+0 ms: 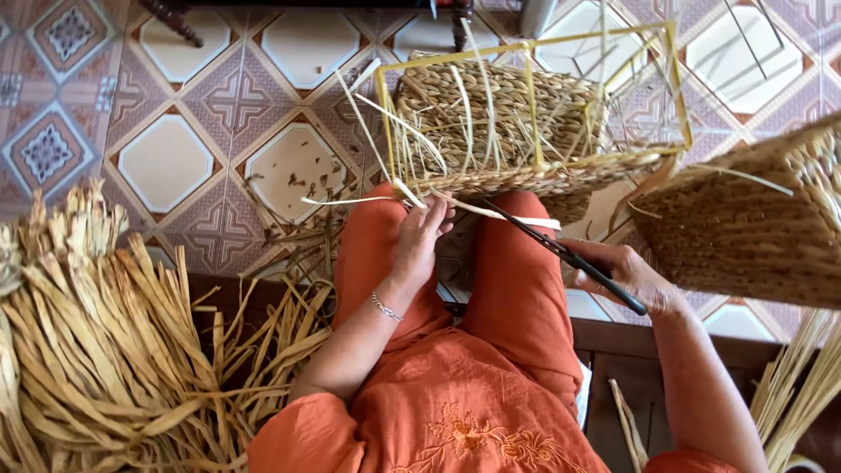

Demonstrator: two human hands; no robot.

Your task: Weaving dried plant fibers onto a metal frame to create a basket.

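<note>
A half-woven straw basket (499,131) on a yellow wire frame (526,48) rests on my knees, with loose pale strands sticking out of it. My left hand (419,241) touches its near edge and pinches a pale strand (350,201) that trails to the left. My right hand (626,273) grips black scissors (561,252), whose blades point up-left toward a strand at the basket's lower edge. I wear orange clothes and a thin bracelet on my left wrist.
A large heap of dried straw strips (105,342) lies at the left. A finished woven basket (753,219) stands at the right, with more straw stalks (802,385) below it. Patterned floor tiles (166,158) carry scraps of straw. Dark furniture legs (175,19) stand at the top.
</note>
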